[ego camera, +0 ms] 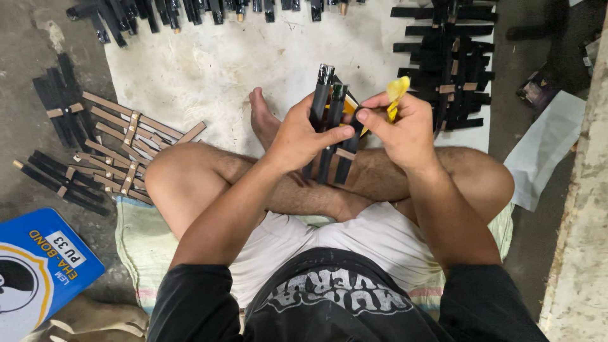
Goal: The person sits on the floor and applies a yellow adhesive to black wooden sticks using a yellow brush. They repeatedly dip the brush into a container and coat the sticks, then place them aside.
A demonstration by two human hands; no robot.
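White sheet [209, 69] spread on the floor, far side; the person sits cross-legged at its near edge. Blue can [38, 266] at near left. Stacks of black strips: one far right [453, 69], one at left with tan backs showing [120, 149], a row along the far edge [158, 12]. At centre, above the legs, left hand [301, 136] grips a bundle of black straps [329, 126] upright, fingers wrapped round it. Right hand [402, 130], just right of the bundle, fingers pinched on a small yellow tool [397, 92].
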